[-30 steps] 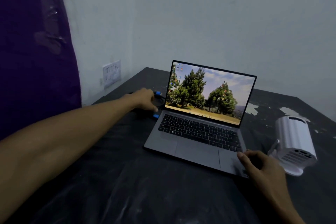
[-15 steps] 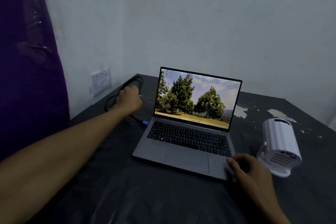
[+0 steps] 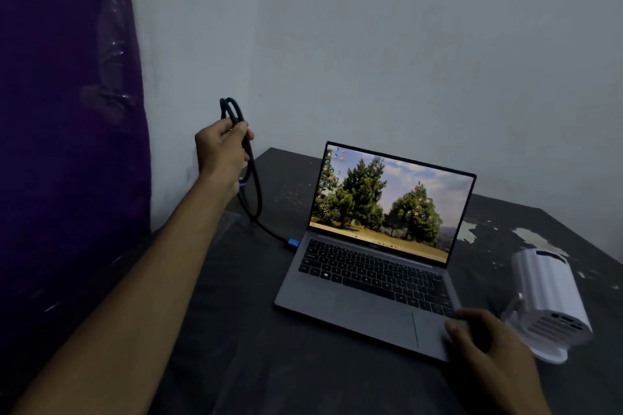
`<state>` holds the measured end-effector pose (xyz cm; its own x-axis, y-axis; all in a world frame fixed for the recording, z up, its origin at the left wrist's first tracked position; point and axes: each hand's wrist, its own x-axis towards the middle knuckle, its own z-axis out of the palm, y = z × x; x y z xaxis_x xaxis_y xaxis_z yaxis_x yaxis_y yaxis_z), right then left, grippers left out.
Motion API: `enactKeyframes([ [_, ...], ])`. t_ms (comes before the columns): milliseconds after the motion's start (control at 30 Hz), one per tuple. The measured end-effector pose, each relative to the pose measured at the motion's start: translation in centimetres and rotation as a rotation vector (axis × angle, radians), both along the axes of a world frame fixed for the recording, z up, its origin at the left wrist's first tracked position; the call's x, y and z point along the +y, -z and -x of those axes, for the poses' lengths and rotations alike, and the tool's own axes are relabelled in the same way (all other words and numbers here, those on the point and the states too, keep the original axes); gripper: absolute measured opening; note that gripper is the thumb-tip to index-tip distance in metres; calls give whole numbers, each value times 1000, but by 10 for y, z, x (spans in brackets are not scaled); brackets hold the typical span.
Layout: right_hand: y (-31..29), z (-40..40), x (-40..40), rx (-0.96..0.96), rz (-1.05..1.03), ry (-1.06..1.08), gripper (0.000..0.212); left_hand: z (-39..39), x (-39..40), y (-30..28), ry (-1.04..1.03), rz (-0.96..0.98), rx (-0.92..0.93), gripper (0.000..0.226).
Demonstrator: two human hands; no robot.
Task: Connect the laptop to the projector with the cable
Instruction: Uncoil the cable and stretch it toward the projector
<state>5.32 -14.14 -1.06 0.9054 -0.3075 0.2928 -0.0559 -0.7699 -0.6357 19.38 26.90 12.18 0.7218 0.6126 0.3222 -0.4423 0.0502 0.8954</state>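
head view: your left grip holds the looped black cable aloft; its blue plug meets the laptop below-right. your right grip rests loosely curled on the laptop's corner, projector just beside.

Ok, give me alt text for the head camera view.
A left hand lifts a looped black cable whose blue plug sits at the open laptop's left edge. The right hand rests on its front corner, beside a white projector.

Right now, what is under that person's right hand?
The right hand rests on the laptop at its front right corner, beside the trackpad. The palmrest there is covered, so nothing beneath the fingers shows.
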Motion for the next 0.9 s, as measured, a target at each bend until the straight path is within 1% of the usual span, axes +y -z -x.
enactKeyframes([
  [67, -6, 1, 9, -46, 114, -5, 35, 8, 1, -12, 46, 114, -33, 23],
  [133, -15, 4, 28, -175, 186, -83, 44, 15, 3, -24, 113, 258, -65, 21],
  [200, -28, 6, 60, -290, 164, -218, 49, 22, 4, -34, 175, 361, -106, 18],
  [267, -44, -1, 99, -356, 113, -357, 57, 29, 3, -42, 224, 413, -134, 19],
  [400, -66, -33, 177, -320, -13, -625, 77, 43, 7, -52, 327, 543, -176, 18],
  [467, -77, -49, 209, -267, -121, -694, 90, 48, 12, -55, 394, 630, -200, 16],
  [533, -88, -63, 236, -238, -193, -737, 95, 50, 16, -58, 460, 704, -218, 15],
  [567, -93, -69, 248, -241, -213, -763, 92, 50, 16, -58, 493, 735, -222, 15],
  [600, -99, -76, 259, -253, -233, -797, 84, 50, 15, -59, 525, 760, -224, 15],
  [633, -104, -82, 268, -275, -265, -831, 71, 50, 14, -59, 555, 780, -225, 15],
  [700, -115, -95, 281, -316, -326, -861, 34, 50, 12, -59, 596, 795, -222, 15],
  [733, -118, -101, 284, -321, -349, -862, 25, 50, 12, -59, 602, 785, -214, 15],
  [833, -128, -108, 282, -305, -401, -828, 36, 48, 17, -57, 534, 649, -152, 14],
  [900, -135, -110, 273, -368, -407, -753, 30, 46, 22, -54, 417, 511, -89, 13],
])
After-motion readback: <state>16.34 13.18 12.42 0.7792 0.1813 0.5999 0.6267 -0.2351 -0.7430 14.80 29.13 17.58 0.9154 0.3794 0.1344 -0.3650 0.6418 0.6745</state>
